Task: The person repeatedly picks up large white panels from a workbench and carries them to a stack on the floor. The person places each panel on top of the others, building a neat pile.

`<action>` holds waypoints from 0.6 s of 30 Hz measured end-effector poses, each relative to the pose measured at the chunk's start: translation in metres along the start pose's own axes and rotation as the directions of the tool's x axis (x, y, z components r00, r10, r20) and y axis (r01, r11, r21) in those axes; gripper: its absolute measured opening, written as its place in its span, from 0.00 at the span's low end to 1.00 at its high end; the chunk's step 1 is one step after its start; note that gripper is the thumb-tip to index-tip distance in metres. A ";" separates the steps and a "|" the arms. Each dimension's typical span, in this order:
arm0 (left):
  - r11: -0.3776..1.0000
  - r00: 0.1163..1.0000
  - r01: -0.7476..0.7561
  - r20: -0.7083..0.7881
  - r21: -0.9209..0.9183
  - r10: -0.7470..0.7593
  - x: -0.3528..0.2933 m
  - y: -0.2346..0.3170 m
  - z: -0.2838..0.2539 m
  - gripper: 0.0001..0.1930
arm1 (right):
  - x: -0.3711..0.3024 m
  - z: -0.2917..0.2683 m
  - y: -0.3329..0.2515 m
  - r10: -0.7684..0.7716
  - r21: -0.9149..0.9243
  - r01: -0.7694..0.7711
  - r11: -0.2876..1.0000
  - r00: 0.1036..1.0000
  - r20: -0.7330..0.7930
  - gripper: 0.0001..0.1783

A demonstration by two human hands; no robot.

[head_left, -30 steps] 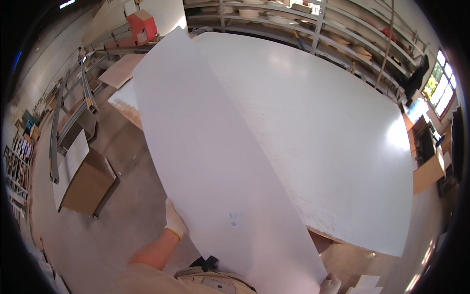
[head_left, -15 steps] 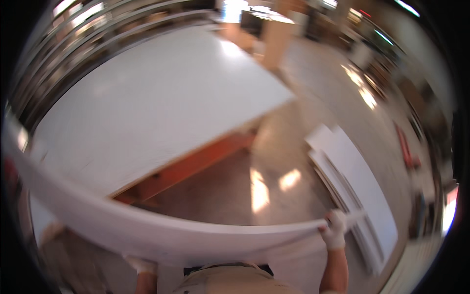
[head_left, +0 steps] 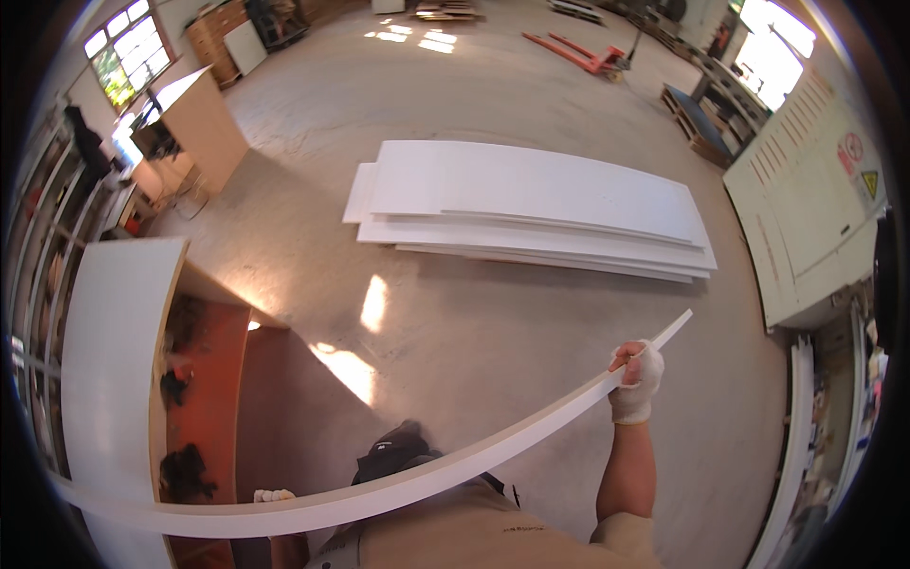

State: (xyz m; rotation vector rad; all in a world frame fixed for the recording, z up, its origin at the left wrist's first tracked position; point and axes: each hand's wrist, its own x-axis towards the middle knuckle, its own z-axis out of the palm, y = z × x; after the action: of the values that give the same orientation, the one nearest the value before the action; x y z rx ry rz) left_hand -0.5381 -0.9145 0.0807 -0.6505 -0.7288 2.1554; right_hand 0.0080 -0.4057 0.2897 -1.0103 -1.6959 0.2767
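Observation:
A long, narrow white board (head_left: 427, 486) spans the front of my body and looks bowed in the wide view. My right hand (head_left: 637, 384), in a pale fingerless glove, is closed around it near its right end, which sticks out past the fingers. Near the left part, the gloved fingers of my left hand (head_left: 274, 495) show curled at the board's far edge, the rest of that hand being behind the board. The left end of the board overlaps the white-topped table (head_left: 118, 351) in view; whether they touch I cannot tell.
Ahead lies a low stack of white boards (head_left: 531, 185) on the concrete floor. The table has an orange frame (head_left: 213, 379) beneath. A tan cabinet (head_left: 204, 133) stands far left, a pale metal cabinet (head_left: 810, 204) right, and a red pallet jack (head_left: 592, 61) at the back.
My view has swung right, so the table now sits at the left and the board stack ahead. Both hands have kept hold of the long board, which now shows narrower and slants up rightward.

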 end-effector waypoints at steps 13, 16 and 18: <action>0.425 0.962 0.270 -0.226 0.864 -0.152 0.322 -0.333 -0.178 0.15 | 0.074 -0.141 0.191 0.234 -0.186 -0.300 0.936 0.922 -0.309 0.32; 0.277 0.915 0.403 -0.379 0.872 -0.137 0.382 -0.434 -0.256 0.13 | 0.104 -0.208 0.245 0.255 -0.362 -0.354 0.862 0.921 -0.295 0.28; 0.106 0.825 0.561 -0.544 0.821 -0.156 0.418 -0.515 -0.332 0.12 | 0.148 -0.226 0.289 0.343 -0.498 -0.394 0.773 0.919 -0.195 0.24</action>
State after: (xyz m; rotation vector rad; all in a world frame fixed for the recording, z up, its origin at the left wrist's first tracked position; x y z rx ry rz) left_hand -0.3149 -0.2078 0.1029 -0.0378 0.7064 1.4642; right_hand 0.3380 -0.1881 0.2948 -1.7538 -1.5026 0.0007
